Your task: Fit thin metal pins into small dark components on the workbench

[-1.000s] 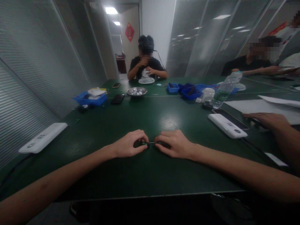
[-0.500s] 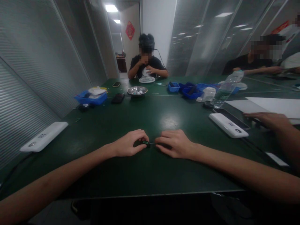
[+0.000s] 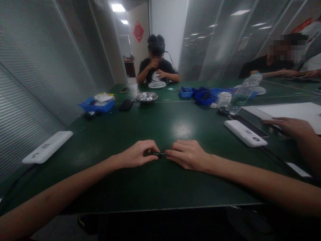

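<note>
Left grip (image 3: 137,154): thumb and forefinger brought together in a pinch, holding a small dark piece (image 3: 155,154) at their tips; the other fingers curl behind.
Right grip (image 3: 189,154): fingers drawn in close together at one end of a thin metal shaft (image 3: 162,154); whatever sits deeper inside the palm is hidden from me.
Dark piece: in the gap between the two grips, at the left fingertips; too small and dim for me to say what it is.
Metal shaft: bridging that gap, running from the right fingertips toward the dark piece, and it looks to meet it.
Green table (image 3: 150,187): beneath both grips, its near edge running across below them.
White devices: one (image 3: 47,147) well to the left of the left grip, another (image 3: 245,133) to the right of the right grip, with a dark phone (image 3: 260,130) just beyond it.
Co-worker's hand (image 3: 294,126): well right of the right grip, palm down beside some white paper (image 3: 293,109).
Beyond the grips: a metal bowl (image 3: 146,101) roughly straight ahead; a black phone (image 3: 126,105) and a blue tray (image 3: 99,108) left of it; small blue bins (image 3: 186,94), a clear bottle (image 3: 242,97) ahead and to the right.
Far side: a seated person (image 3: 157,68), behind a white grille (image 3: 157,85).
</note>
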`<state>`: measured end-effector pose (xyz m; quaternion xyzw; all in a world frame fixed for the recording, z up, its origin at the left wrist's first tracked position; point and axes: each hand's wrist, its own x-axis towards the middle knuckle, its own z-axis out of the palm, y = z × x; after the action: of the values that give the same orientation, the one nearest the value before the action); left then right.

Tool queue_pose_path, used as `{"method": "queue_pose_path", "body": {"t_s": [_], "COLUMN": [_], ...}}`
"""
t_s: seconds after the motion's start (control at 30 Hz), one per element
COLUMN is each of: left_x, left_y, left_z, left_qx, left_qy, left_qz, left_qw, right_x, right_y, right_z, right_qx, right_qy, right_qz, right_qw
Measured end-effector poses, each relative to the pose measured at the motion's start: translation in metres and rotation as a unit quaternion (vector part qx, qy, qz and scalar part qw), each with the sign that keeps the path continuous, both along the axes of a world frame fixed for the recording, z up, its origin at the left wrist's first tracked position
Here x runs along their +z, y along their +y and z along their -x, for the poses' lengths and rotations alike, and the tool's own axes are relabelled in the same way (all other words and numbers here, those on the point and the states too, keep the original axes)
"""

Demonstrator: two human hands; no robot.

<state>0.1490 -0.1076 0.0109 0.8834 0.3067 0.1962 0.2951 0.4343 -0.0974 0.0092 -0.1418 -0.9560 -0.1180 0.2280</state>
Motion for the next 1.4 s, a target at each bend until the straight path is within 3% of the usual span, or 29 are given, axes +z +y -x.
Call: {"method": "queue_pose_path", "body": {"t_s": [0.13,0.33,0.6,0.7,1.07,1.3,1.4], "left_x": [0.002,-0.006,-0.002,0.002,-0.002,-0.005,-0.001], "left_y": [0.000,-0.001,0.002,0.003,-0.001,0.001,-0.002], "left_z": [-0.003,-0.007,-0.006,-0.006,-0.012,-0.006,-0.003], "left_qx": [-0.027,-0.005,-0.031,-0.040,0.085,0.153,0.135], "left_qy": [0.004,-0.007,-0.022,-0.012,-0.014,-0.011,0.006], "left_qz": [0.005,0.000,0.022,0.039,-0.012,-0.085,-0.141], "left_qw": [1.000,1.000,0.999,0.998,0.996,0.984,0.981], "right_x": [0.002,0.002,-0.003,-0.003,-0.005,-0.006,-0.004], "right_y": [0.000,-0.002,0.004,0.004,0.003,0.004,0.005], "right_z": [0.002,0.006,0.005,0.006,0.005,0.006,0.006], "right_qx": [0.018,0.014,0.026,0.034,0.008,-0.066,-0.092], "right_qy": [-0.015,-0.021,-0.015,-0.011,0.011,0.041,0.070], "right_qz": [-0.019,0.001,0.165,0.177,0.173,0.172,0.184], "right_qw": [1.000,1.000,0.986,0.984,0.985,0.982,0.976]}}
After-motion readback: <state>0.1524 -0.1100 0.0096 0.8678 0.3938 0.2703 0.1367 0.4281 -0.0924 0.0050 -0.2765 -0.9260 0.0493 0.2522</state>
